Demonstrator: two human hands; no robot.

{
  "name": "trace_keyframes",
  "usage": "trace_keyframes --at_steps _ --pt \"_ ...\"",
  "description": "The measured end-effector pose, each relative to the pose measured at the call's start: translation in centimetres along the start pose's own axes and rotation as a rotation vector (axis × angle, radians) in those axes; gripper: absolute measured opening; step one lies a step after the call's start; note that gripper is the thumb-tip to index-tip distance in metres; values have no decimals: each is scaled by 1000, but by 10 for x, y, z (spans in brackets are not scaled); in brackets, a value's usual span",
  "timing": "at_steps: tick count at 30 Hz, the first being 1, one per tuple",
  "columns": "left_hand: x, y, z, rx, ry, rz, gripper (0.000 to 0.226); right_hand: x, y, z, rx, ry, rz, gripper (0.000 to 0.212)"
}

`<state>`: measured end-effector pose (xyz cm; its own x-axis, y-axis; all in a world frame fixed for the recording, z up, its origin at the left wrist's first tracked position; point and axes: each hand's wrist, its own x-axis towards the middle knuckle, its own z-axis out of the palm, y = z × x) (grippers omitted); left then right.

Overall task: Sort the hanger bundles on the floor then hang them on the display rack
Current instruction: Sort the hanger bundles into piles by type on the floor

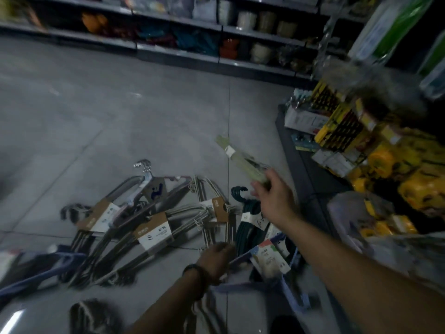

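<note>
Gripping pale green hanger bundle [243,160] in right hand [272,201]; left hand [216,259] clutching blue plastic hangers [272,285]; yellow packaged goods [385,169] crowding three o'clock.

Grey floor tiles [120,112] fill the middle of the view, crossed by thin grout lines. Along the far wall runs a long shelving unit [178,53] stocked with blurred goods — orange items [92,22], teal items [197,41], pale pots [261,53]. At the right, a low shelf holds yellow packages [342,126] and white boxes [304,119], packed close together.
</note>
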<state>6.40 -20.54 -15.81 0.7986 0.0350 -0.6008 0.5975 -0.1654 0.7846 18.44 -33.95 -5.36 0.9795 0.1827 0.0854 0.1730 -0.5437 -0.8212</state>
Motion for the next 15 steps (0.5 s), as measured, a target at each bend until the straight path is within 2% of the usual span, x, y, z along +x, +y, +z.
trace_keyframes --at_steps 2,4,6,8,12,15 --pt "-58 26 -25 -273 -26 -40 36 -46 -35 -10 -31 -3 -60 15" --pt "-109 41 -45 -404 18 8 43 -91 -66 -19 -32 -12 -126 27" --pt "-157 49 -58 -504 39 64 43 -136 -91 -25 13 -28 -146 4" --pt "-200 49 -65 -579 39 95 44 -181 -108 -27 2 -35 -186 16" --pt "-258 29 -62 -653 -4 146 56 -272 -119 -15 -59 -14 -272 9" --pt "-292 5 -52 -719 29 194 52 -332 -109 -4 -77 -53 -360 25"
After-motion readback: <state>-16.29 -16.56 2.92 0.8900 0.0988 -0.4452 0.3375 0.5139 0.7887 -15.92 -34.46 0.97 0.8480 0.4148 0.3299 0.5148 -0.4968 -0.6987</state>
